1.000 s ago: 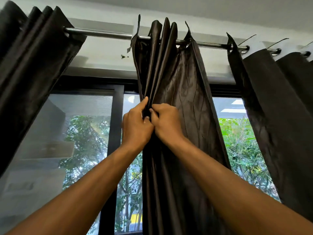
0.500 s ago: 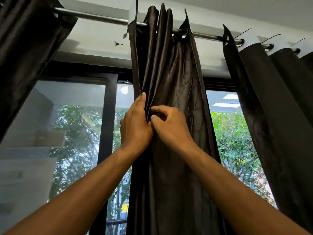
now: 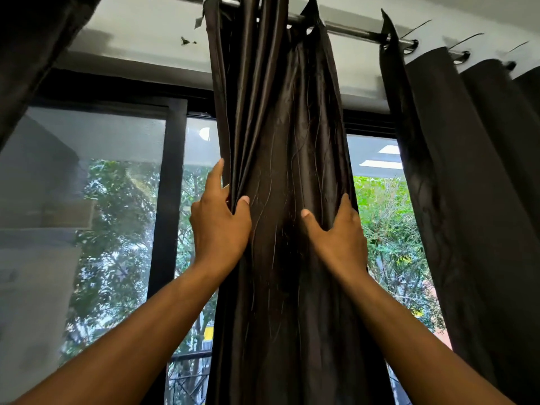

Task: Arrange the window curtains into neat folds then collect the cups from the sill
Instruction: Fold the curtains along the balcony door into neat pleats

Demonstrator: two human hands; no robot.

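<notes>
The middle curtain panel (image 3: 280, 171) is held between both hands: its left pleats are pinched by the left hand (image 3: 219, 229), its right edge gripped by the right hand (image 3: 336, 238). Uneven pulling risks pleats collapsing. No cups are visible.

A second ago both hands were pressed together at the left folds of the middle curtain (image 3: 280, 171); now they have parted. The left hand (image 3: 219, 226) stays at that curtain's left edge, its thumb pinching the folds and its forefinger pointing up along the edge, while the right hand (image 3: 336, 238) has moved across to the curtain's right edge and grips the cloth there. The curtain's upper end and its rod (image 3: 353, 32) now sit higher in view, the eyelets partly cut off.
</notes>
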